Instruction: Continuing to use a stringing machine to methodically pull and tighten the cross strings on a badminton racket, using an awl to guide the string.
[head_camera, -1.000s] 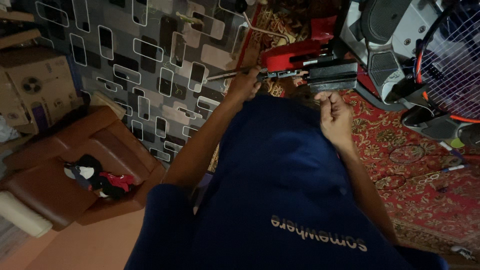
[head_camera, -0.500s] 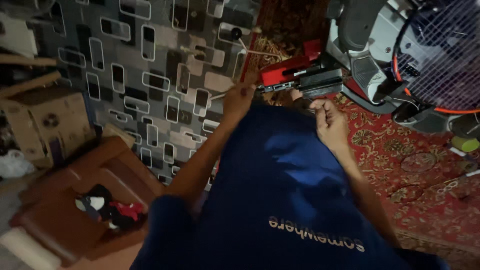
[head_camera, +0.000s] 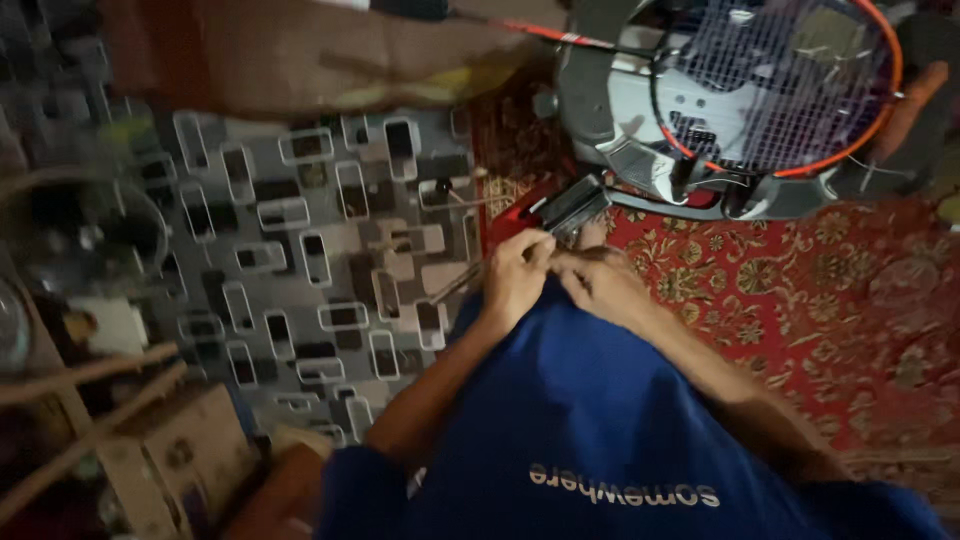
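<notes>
A person in a blue shirt (head_camera: 620, 420) looks down at two bare forearms that meet just past the chest. The left hand (head_camera: 517, 275) is curled, its fingertips pinched narrow on something small at the knuckles; what it grips is too blurred to make out. The right hand (head_camera: 600, 283) lies touching it, fingers bent inward, and the view does not show whether it holds anything.

Just beyond both hands sits a dark clamp-like tool (head_camera: 573, 205) on a red base (head_camera: 520, 215), at the line where a grey mat with rectangle patterns (head_camera: 300, 230) on the left meets a red patterned carpet (head_camera: 830, 290) on the right. A thin rod (head_camera: 458, 282) runs out from under the left hand across the mat.

Farther off, a racket with an orange-red rim (head_camera: 780, 85) lies strung on a grey stringing machine (head_camera: 640, 120). Cardboard boxes (head_camera: 180, 460) stand at the lower left.
</notes>
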